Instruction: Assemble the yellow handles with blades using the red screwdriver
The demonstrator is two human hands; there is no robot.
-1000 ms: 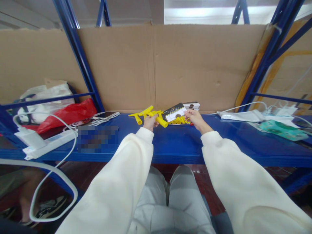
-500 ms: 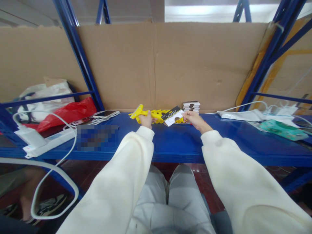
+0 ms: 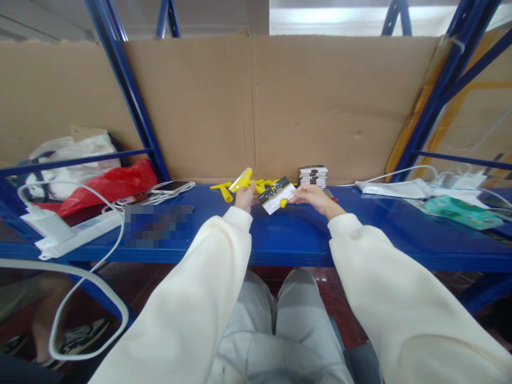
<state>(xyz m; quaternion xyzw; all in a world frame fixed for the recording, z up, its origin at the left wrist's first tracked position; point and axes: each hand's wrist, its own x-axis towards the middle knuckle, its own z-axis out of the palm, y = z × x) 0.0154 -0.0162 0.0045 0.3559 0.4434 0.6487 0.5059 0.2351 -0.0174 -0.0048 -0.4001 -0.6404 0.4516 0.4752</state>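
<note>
My left hand is closed around a yellow scraper, its wide head with a pale blade strip sticking up to the left. Between my hands is a black and white card sleeve, which my right hand pinches at its right end. A rounded yellow tip shows at the sleeve's cutout; it lies in line with the scraper's handle, though the sleeve hides the join. Behind my left hand, another yellow scraper lies on the blue shelf, with several more partly hidden behind the sleeve.
A stack of folded card sleeves stands beyond my right hand. Left are a phone, a red bag and a white power strip. On the right lie a white packet and a green pack. Cardboard walls the back.
The scraper in my left hand has turned and lifted away from the one lying beside it. My right hand has moved the sleeve left, and a yellow tip now shows at its cutout.
</note>
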